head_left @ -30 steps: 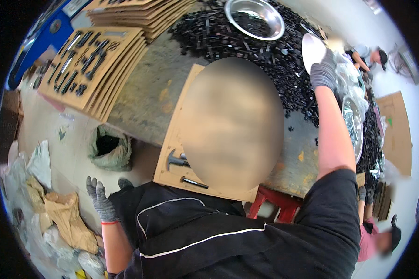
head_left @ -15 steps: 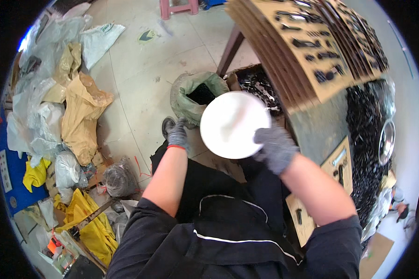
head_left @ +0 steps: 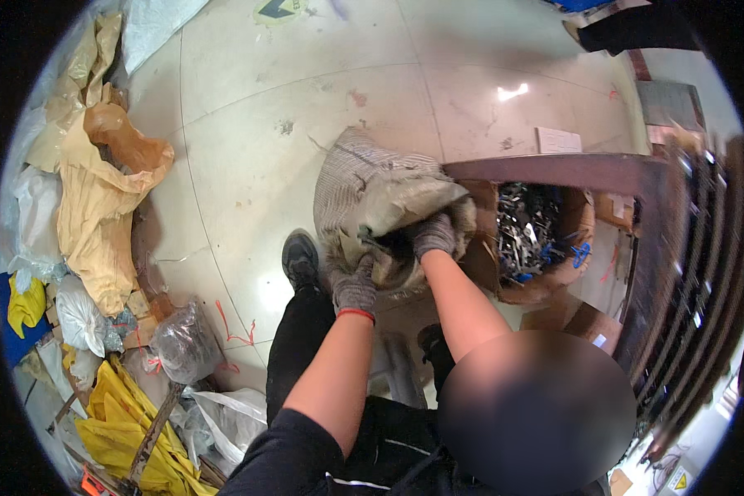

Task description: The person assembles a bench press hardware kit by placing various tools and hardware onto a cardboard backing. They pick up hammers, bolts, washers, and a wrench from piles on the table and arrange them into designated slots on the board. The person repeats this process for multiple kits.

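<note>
A greyish-beige woven sack (head_left: 364, 169) stands on the floor before me, its mouth folded and dark inside. My left hand (head_left: 354, 285), in a grey knit glove with a red band at the wrist, is closed on the near left edge of the sack's mouth. At the right side of the mouth is my right hand (head_left: 434, 235), also gloved, its fingers bent round the rim and partly hidden in the folds. What lies in the sack is too dark to make out.
Right of the sack stands a cardboard box (head_left: 583, 256) with metal and black parts, beside a dark table leg (head_left: 554, 168). Stacked boards (head_left: 703, 289) blur at far right. A paper sack (head_left: 99, 207), plastic bags and yellow sacks (head_left: 132, 422) lie left. Another person's dark-clothed leg (head_left: 636, 31) shows at top right.
The white round dish held by my right hand has gone from view. Both hands have come to the sack's mouth and grip it. The view has swung toward the right.
</note>
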A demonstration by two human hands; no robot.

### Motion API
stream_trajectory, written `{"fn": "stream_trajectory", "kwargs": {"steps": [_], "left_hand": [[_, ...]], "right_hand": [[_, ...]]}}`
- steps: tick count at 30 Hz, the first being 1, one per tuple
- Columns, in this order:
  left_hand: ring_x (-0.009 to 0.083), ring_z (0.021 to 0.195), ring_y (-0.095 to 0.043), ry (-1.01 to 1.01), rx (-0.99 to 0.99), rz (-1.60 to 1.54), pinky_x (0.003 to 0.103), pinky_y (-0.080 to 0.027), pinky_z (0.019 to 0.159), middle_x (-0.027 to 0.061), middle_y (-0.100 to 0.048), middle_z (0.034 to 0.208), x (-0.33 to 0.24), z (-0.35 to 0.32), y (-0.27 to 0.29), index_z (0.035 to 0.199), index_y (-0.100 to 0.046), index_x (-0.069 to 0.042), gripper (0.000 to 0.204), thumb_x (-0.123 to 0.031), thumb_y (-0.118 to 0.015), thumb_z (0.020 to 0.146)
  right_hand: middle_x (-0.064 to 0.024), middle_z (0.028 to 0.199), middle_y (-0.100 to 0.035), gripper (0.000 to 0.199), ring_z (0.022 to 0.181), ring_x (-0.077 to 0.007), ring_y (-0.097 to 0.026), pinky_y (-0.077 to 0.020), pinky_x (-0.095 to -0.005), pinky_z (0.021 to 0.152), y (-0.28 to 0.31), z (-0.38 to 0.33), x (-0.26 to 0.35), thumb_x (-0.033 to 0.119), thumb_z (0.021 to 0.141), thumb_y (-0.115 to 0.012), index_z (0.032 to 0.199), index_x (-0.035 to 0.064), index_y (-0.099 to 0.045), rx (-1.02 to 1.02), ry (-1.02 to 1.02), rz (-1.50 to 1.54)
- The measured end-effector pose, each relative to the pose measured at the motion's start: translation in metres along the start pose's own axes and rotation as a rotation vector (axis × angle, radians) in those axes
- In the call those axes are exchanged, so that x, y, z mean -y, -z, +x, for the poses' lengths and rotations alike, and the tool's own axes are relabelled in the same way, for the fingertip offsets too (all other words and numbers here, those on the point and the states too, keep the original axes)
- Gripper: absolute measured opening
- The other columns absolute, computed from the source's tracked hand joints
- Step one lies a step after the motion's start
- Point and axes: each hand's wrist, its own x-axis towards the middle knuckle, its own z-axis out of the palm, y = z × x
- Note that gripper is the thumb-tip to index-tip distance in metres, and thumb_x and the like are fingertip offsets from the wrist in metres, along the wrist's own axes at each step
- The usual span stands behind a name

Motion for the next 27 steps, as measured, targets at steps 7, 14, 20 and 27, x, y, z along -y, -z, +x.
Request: {"fn": "stream_trajectory", "kwargs": {"steps": [7, 14, 20, 27], "left_hand": [[0.0215, 0.103, -0.057, 0.192, 0.138, 0.074, 0.032, -0.045, 0.092, 0.0120, -0.061, 0.116, -0.066, -0.014, -0.010, 0.127, -0.052, 0.003, 0.039, -0.004, -0.050, 0.089], [0.0416, 0.108, -0.056, 0.050, 0.253, 0.569, 0.042, -0.041, 0.098, 0.0266, -0.059, 0.115, -0.070, -0.017, 0.007, 0.118, -0.058, 0.005, 0.038, -0.015, -0.054, 0.086], [0.0363, 0.104, -0.059, 0.072, 0.225, 0.599, 0.039, -0.044, 0.094, 0.0232, -0.062, 0.110, -0.079, -0.024, -0.002, 0.118, -0.057, 0.004, 0.037, -0.014, -0.054, 0.086], [0.0311, 0.103, -0.058, 0.038, 0.141, 0.537, 0.036, -0.042, 0.096, 0.0208, -0.062, 0.111, -0.072, -0.029, -0.008, 0.118, -0.055, 0.006, 0.037, -0.008, -0.051, 0.085]], "right_hand": [[-0.0152, 0.150, -0.034, 0.065, 0.136, -0.0334, -0.033, -0.0304, -0.0377, 0.110, -0.036, 0.052, -0.026, 0.043, 0.089, -0.053, 0.142, 0.0072, -0.039, 0.131, 0.235, -0.060], [-0.0147, 0.147, -0.038, 0.057, 0.132, -0.0333, -0.038, -0.0326, -0.0418, 0.109, -0.082, 0.064, -0.048, 0.037, 0.092, -0.050, 0.140, 0.0098, -0.042, 0.289, 0.384, -0.054], [-0.0138, 0.143, -0.042, 0.054, 0.129, -0.0317, -0.041, -0.0347, -0.0413, 0.107, -0.103, 0.072, -0.014, 0.037, 0.093, -0.048, 0.139, 0.0100, -0.044, 0.459, 0.326, 0.445], [-0.0127, 0.139, -0.046, 0.050, 0.126, -0.0299, -0.045, -0.0372, -0.0408, 0.106, -0.100, 0.089, 0.018, 0.037, 0.094, -0.046, 0.136, 0.0103, -0.047, 0.535, 0.290, 0.893]]}}
